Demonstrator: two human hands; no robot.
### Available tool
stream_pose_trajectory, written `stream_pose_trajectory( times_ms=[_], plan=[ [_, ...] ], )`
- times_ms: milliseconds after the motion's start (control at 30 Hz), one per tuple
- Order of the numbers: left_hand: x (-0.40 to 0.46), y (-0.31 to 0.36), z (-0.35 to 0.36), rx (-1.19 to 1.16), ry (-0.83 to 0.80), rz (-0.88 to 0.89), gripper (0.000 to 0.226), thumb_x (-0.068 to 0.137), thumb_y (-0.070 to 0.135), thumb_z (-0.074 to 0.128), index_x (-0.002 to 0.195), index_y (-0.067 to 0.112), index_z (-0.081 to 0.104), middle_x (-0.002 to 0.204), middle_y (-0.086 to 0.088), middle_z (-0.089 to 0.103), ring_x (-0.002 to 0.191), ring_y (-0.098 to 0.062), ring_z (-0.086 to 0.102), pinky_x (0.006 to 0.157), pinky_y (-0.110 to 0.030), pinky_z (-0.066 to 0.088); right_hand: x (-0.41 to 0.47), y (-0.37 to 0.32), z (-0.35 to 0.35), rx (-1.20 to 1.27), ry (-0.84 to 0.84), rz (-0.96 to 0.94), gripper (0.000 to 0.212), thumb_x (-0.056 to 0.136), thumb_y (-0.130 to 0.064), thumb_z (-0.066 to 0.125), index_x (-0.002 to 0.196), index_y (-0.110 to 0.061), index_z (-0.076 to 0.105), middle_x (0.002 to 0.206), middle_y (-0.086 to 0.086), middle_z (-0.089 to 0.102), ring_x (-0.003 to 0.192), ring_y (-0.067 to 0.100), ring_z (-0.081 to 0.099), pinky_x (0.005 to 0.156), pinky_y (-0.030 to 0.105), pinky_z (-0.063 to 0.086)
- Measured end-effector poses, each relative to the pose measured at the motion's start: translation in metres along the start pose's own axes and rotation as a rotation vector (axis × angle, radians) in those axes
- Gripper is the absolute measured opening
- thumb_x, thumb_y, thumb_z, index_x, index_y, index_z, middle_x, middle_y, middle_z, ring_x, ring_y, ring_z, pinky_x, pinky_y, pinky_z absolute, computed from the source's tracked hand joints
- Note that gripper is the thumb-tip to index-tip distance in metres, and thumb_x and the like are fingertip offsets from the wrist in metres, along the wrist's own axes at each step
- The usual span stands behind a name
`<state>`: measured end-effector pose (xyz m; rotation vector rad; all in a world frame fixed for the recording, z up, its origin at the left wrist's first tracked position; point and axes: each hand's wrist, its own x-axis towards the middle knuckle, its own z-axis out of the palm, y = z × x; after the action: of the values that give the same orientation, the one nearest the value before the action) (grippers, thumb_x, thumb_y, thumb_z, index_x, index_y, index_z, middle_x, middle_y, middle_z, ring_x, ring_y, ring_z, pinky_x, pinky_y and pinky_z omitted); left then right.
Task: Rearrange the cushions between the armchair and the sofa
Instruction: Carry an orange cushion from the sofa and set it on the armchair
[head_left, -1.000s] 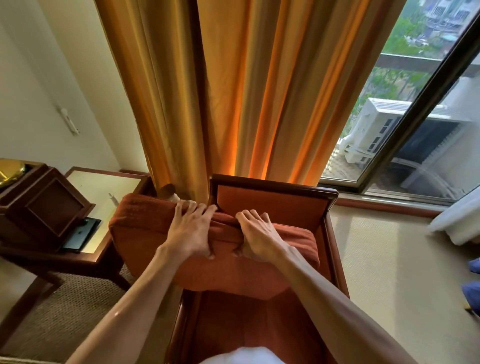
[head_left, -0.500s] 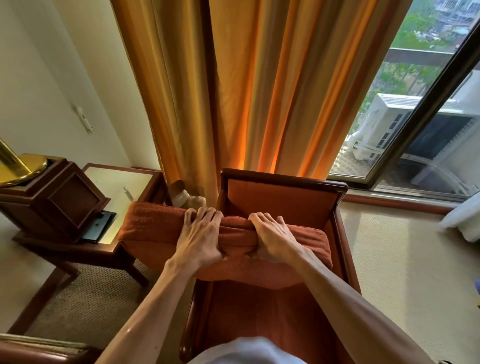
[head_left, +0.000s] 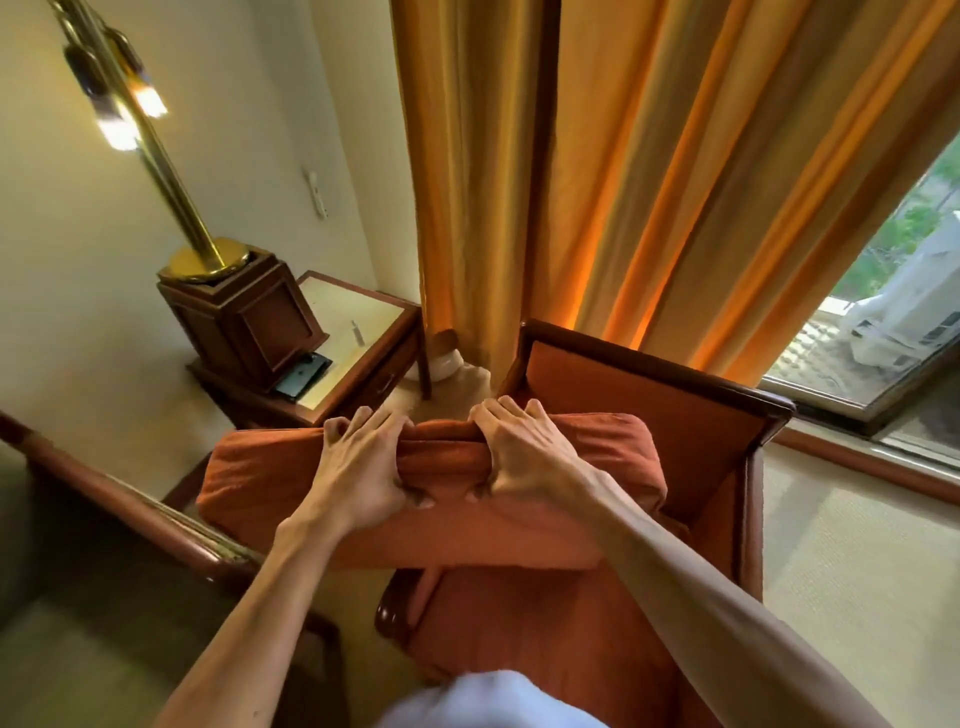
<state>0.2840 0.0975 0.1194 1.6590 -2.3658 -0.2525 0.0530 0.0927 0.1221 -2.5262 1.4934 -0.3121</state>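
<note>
Cushion (head_left: 519, 499), rust-orange, held in the air above the armchair (head_left: 670, 410) seat, its left half overhanging the chair's left arm, toward the side table. Top edge bunched into a fold between the hands. Left hand (head_left: 358, 467): fingers curled over the far edge, thumb pressed into the near face, gripping the fold. Right hand (head_left: 524, 452): same hold, fingers over the top, thumb under the fold. Hands near each other at the cushion's middle, not touching.

Armchair: dark wood frame, orange upholstery matching the cushion, back toward the curtain (head_left: 623, 171). Seat partly visible under the cushion.

Left of the chair, a wooden side table; its pale tabletop (head_left: 353, 317) carries a dark wooden box (head_left: 244, 317) with a brass lamp pole (head_left: 156, 150) rising from it, lit at the top. A phone (head_left: 304, 375) lies at the tabletop's front edge, partly under the box; a small slim item at mid-tabletop, too small to identify.

Lower left corner: a wood-trimmed sofa arm (head_left: 130, 514), mostly out of view.

Room: cream wall with a small white fixture (head_left: 317, 193), orange full-length curtain, window (head_left: 883, 312) at right showing an outdoor AC unit and greenery. Beige carpet (head_left: 857, 571). White cloth blurred at the bottom edge.
</note>
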Motion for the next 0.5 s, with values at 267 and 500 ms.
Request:
stream_pose_trajectory(
  times_ms=[267,500],
  plan=[
    [-0.033,-0.005,0.011,0.033,-0.051,-0.244,0.112,0.046,0.076,0.079,0.14,0.033,0.039,0.133,0.005,0.051,0.129,-0.025,0.041,0.116,-0.048,0.017,0.016,-0.015,0.017,-0.045,-0.156,-0.077,0.099,0.06,-0.059,0.083,0.137,-0.013,0.041,0.129,0.006,0.049,0.123,0.027,0.041,0.109,0.054,0.03],
    [-0.061,-0.009,0.016,0.069,-0.001,-0.314,0.108,0.041,0.08,0.076,0.129,0.026,0.045,0.125,0.002,0.044,0.124,-0.023,0.037,0.113,-0.047,0.026,0.013,-0.046,0.02,-0.145,-0.207,-0.073,0.111,0.056,-0.061,0.086,0.141,-0.012,0.034,0.142,0.015,0.037,0.134,0.034,0.032,0.116,0.055,0.023]
  ],
)
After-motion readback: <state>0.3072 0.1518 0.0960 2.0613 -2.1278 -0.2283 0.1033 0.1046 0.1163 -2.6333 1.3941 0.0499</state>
